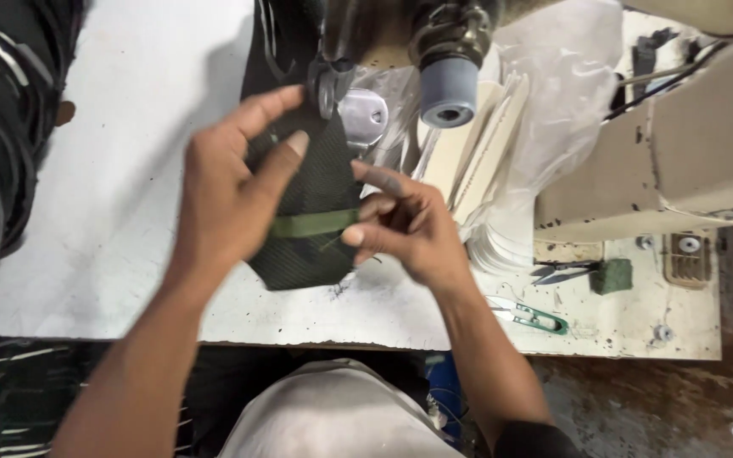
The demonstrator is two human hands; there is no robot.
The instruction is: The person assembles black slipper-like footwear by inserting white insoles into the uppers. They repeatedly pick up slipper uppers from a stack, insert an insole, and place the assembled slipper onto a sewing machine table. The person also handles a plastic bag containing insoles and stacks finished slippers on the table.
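the dark mesh fabric piece [311,199] lies on the white counter [129,170] between the two hands, its long axis running near to far, the far end tucked up under the sewing machine head [434,42]. a green strip [311,224] crosses it left to right, close to its near end.

the left hand [222,199] sits on the left edge of the fabric, thumb laid across the mesh and pointing far-right, fingers spread above it; its grip is loose, half open, pressing more than pinching. the right hand [400,225] comes in from the right, its grip nearly closed, fingertips pinched on the right end of the green strip. both hands touch the piece, the right one nearer the strip's end.

to the right, well apart, lie green thread snips [540,319] and small scissors [563,271].
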